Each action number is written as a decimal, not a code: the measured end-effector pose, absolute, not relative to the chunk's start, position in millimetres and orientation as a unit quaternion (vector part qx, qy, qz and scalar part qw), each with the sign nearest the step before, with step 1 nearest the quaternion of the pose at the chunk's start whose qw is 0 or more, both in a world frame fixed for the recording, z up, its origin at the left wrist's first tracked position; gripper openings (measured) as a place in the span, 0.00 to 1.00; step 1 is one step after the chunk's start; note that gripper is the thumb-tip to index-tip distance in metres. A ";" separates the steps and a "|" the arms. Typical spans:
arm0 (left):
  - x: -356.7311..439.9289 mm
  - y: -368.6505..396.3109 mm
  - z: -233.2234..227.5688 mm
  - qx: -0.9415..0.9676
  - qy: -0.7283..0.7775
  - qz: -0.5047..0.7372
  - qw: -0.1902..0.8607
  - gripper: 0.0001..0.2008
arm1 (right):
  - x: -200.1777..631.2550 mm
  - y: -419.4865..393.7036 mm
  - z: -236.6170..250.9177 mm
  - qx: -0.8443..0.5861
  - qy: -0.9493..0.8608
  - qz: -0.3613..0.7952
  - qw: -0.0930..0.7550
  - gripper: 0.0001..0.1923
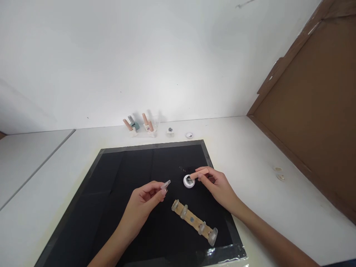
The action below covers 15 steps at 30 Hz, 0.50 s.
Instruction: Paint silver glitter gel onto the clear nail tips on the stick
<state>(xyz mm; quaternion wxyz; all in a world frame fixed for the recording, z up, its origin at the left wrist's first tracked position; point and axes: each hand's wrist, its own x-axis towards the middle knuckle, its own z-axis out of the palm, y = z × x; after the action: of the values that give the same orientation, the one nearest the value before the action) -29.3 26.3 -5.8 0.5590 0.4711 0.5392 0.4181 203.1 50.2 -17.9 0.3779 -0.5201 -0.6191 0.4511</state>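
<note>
My left hand [147, 198] pinches a clear false nail [166, 184] between thumb and fingers, above the black mat. In my right hand [215, 183] is a nail polish brush by its peach handle [200, 173]. Its tip end is over a small round white pot [188, 181] with dark, silvery contents; whether the bristles touch them I cannot tell. Between my hands and nearer to me, a wooden strip [193, 220] lies slanted on the mat, with several clear false nails on it, one a large tip [213, 236] at its near end.
Peach-handled nail polish bottles [151, 130] and a grey-green one [134, 124] stand behind the mat [130, 163]. A small clear bottle [170, 132] and a white lid [189, 135] are beside them. Two pale pieces [280, 177] lie at right, near a brown cardboard panel [311, 107].
</note>
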 end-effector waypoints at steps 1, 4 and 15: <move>-29.4 26.2 -6.0 0.467 0.542 0.416 0.561 0.06 | 203.5 51.0 -18.2 -0.519 -0.602 0.470 0.383 0.14; -29.2 26.3 -6.1 0.463 0.547 0.410 0.565 0.07 | 204.6 53.0 -18.2 -0.512 -0.544 0.530 0.401 0.15; -28.3 25.7 -8.3 0.464 0.553 0.408 0.559 0.07 | 209.0 54.7 -19.4 -0.513 -0.483 0.551 0.447 0.17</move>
<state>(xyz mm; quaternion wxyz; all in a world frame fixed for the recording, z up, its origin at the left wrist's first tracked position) -28.3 25.7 -8.3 0.5589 0.4641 0.5531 0.4079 209.0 54.7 -19.4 0.4474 -0.5133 -0.4830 0.5505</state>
